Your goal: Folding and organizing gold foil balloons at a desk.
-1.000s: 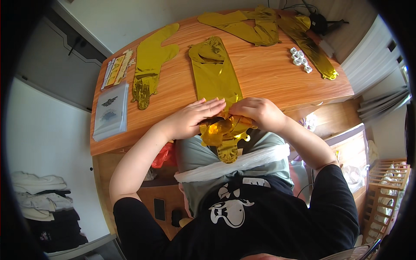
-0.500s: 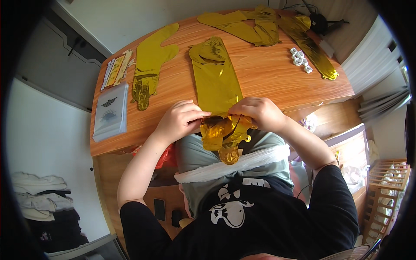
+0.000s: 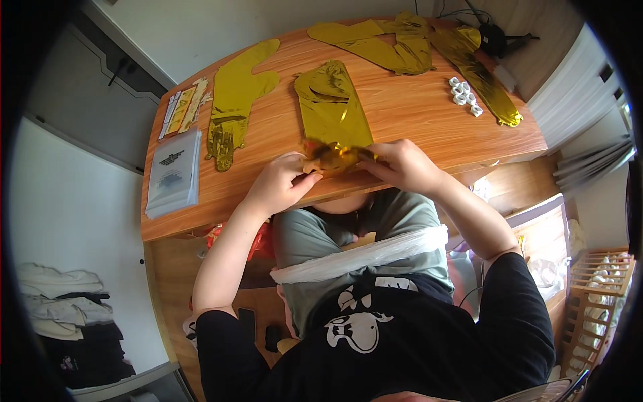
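Note:
A flat gold foil balloon lies on the wooden table in front of me, its near end bunched up at the table's front edge. My left hand pinches the left side of that crumpled end. On its right side, my right hand grips the foil between thumb and fingers. The bunched foil between the hands is smeared by motion. Left of it lies another flat foil balloon with a crinkled near end. Two more, a bent foil balloon and a long narrow foil balloon, lie at the back right.
Several small white rolls sit on the table's right part. A stack of clear plastic bags and some printed cards lie along the left edge. A black device with antennas stands at the far right corner. White plastic film crosses my lap.
Both hands have lifted the balloon's near end, which hung over my lap, up to the table edge and folded it onto the rest. The other balloons stay put.

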The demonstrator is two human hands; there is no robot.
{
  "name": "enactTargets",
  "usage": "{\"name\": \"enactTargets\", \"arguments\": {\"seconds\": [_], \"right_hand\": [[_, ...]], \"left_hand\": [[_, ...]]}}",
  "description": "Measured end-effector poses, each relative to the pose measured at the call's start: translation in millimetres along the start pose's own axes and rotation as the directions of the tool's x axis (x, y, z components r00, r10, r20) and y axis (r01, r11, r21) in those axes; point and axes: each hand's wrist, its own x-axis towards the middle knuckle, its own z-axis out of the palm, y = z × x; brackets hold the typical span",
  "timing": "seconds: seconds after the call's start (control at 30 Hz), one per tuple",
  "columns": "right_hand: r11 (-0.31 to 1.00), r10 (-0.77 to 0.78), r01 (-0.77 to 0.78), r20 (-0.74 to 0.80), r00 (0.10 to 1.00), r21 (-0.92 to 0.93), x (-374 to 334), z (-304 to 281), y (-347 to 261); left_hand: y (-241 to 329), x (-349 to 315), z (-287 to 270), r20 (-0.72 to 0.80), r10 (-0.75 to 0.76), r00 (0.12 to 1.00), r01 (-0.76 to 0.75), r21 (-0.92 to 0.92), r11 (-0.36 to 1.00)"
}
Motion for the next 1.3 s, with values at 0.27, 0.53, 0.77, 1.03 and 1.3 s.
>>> {"name": "enactTargets", "arguments": {"seconds": [0.27, 0.53, 0.77, 1.03, 1.3], "right_hand": [[0.953, 0.267, -0.270, 0.040, 0.963, 0.140, 33, -4, 6], [0.816, 0.517, -0.562, 0.261, 0.815, 0.136, 62, -9, 8], [0.703, 0.606, -0.692, 0.372, 0.704, 0.164, 75, -9, 17], [0.697, 0.617, -0.701, 0.369, 0.695, 0.154, 75, -11, 12], [0.721, 0.604, -0.679, 0.353, 0.714, 0.138, 73, -13, 0]], "left_hand": [[-6, 7, -2, 0.085, -0.373, 0.924, 0.379, -0.080, 0.922], [5, 16, -8, 0.137, -0.536, 0.833, 0.547, -0.059, 0.835], [14, 24, -9, 0.155, -0.610, 0.777, 0.614, 0.025, 0.789], [13, -10, 16, -0.106, -0.517, 0.849, 0.520, 0.000, 0.854], [14, -10, 10, -0.020, -0.552, 0.834, 0.546, -0.118, 0.829]]}}
